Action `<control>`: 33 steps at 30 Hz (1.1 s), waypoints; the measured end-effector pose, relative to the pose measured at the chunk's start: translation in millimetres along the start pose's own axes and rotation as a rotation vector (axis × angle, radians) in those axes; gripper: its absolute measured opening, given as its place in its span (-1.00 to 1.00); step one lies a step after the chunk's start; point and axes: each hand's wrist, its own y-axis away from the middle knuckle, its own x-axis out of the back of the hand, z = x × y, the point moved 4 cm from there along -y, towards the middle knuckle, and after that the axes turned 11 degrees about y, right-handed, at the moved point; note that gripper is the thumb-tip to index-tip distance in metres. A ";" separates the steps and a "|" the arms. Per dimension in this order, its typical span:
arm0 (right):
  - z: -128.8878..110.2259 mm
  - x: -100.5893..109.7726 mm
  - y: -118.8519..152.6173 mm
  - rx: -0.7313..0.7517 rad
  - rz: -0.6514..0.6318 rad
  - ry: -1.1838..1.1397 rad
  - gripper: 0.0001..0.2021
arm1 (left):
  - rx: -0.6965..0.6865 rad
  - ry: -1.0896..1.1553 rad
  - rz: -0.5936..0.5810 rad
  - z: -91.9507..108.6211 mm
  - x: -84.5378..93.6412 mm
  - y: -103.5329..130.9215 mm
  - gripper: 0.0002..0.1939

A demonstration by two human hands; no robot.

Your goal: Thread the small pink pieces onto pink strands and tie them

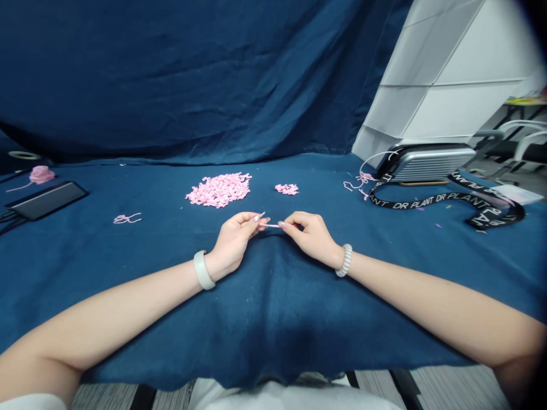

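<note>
My left hand and my right hand meet over the middle of the blue cloth. Together they pinch a short thin pink strip stretched between their fingertips, each hand holding one end. The left wrist wears a pale bangle, the right a white bead bracelet. Just beyond the hands lies a large heap of small pink pieces, with a smaller pink cluster to its right.
A loose pink piece lies at left. A dark phone-like slab and a pink rose sit at far left. A silver case with a black lettered strap lies at right. The blue cloth's edge hangs near me.
</note>
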 end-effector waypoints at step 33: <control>4.0 -2.3 -2.8 -0.081 -0.067 -0.011 -0.31 | -0.032 0.082 0.075 3.1 2.8 3.8 -0.72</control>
